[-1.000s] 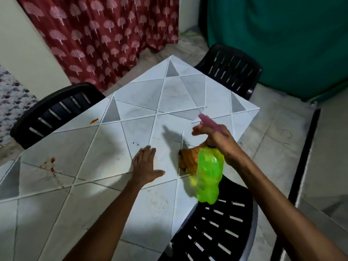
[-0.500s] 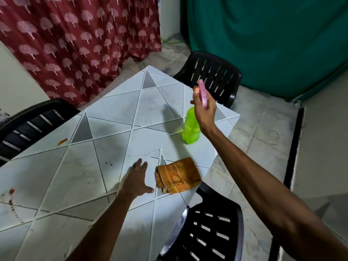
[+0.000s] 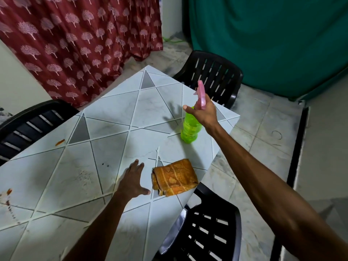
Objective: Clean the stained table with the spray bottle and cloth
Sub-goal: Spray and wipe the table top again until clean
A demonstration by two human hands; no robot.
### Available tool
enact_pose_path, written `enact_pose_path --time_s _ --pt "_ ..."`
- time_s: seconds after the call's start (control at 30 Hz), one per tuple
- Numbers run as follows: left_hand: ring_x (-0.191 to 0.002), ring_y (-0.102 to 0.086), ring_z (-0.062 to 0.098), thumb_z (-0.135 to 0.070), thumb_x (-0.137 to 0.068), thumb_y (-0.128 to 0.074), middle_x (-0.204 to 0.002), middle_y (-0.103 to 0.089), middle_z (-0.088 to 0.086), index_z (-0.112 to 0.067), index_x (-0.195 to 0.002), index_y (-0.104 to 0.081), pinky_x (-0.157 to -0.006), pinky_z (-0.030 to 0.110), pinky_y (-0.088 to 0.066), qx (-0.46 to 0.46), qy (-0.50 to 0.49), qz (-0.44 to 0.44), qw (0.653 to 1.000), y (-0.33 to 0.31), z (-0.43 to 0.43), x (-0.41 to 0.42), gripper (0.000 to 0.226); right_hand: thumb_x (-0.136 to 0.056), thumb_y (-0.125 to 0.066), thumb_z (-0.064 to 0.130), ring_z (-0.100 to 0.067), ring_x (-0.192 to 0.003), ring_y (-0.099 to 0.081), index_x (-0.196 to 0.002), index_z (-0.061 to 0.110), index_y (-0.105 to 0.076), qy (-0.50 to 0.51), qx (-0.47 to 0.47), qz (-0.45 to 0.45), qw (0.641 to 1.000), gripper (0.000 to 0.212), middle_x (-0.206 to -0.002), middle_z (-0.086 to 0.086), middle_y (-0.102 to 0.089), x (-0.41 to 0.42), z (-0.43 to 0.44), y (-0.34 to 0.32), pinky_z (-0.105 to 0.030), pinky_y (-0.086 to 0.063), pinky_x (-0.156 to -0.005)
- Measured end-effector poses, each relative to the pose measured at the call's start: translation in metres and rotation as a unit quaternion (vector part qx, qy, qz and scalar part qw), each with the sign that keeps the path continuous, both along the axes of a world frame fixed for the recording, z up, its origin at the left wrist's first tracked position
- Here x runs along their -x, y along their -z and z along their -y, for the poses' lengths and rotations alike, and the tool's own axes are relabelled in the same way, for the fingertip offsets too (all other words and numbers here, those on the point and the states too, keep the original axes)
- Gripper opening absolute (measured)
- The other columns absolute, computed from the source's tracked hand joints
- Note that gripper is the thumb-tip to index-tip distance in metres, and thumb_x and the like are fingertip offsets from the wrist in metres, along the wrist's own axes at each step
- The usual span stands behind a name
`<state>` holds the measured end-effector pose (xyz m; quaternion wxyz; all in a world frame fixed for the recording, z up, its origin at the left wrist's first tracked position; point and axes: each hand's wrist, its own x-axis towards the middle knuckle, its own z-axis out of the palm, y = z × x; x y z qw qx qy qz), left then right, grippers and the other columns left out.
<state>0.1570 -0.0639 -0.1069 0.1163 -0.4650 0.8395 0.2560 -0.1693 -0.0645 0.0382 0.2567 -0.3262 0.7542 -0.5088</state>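
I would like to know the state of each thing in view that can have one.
white tiled table: stained, with reddish marks at its left side.
green plastic spray bottle with pink head: upright on the table, right hand at its neck, grip unclear.
folded orange patterned cloth: lying flat near the table edge, untouched.
left hand: open, flat on the table beside the cloth.
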Motion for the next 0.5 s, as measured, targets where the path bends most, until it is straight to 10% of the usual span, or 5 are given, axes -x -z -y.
enact_pose_path --time_s 0.13,0.3,0.5 --pt "-0.153 -0.003 0.025 -0.051 -0.065 -0.086 -0.166 0.004 0.006 -0.015 -0.158 -0.011 -0.123 0.039 -0.014 -0.008 0.007 0.022 1.0 -0.004 0.0 0.001 0.125 -0.037 -0.094 0.049 -0.026 -0.129 -0.053 -0.151 0.017 -0.038 0.063 -0.105 -0.008 0.992 0.131 -0.143 -0.009 -0.051 0.002 -0.029 0.025 -0.043 -0.049 -0.106" --pt "-0.127 -0.049 0.031 -0.027 -0.089 -0.068 -0.14 -0.047 0.016 -0.009 -0.135 -0.054 -0.105 0.036 -0.04 0.035 -0.068 -0.051 0.996 -0.016 -0.011 0.02 0.052 -0.085 -0.076 0.025 -0.029 -0.118 -0.064 -0.12 0.013 -0.068 0.037 -0.273 0.017 0.961 0.038 -0.125 -0.012 -0.07 -0.052 -0.104 0.072 -0.035 -0.05 -0.096" --pt "-0.111 -0.053 0.034 -0.053 -0.081 -0.07 -0.114 -0.058 0.016 -0.007 -0.116 -0.062 -0.091 0.041 -0.046 -0.055 -0.151 -0.091 0.983 -0.011 -0.031 0.05 0.059 -0.088 -0.076 0.033 -0.029 -0.12 -0.062 -0.125 0.009 -0.065 -0.008 -0.335 0.079 0.939 0.046 -0.126 -0.012 -0.067 -0.091 -0.129 0.11 -0.029 -0.049 -0.089"
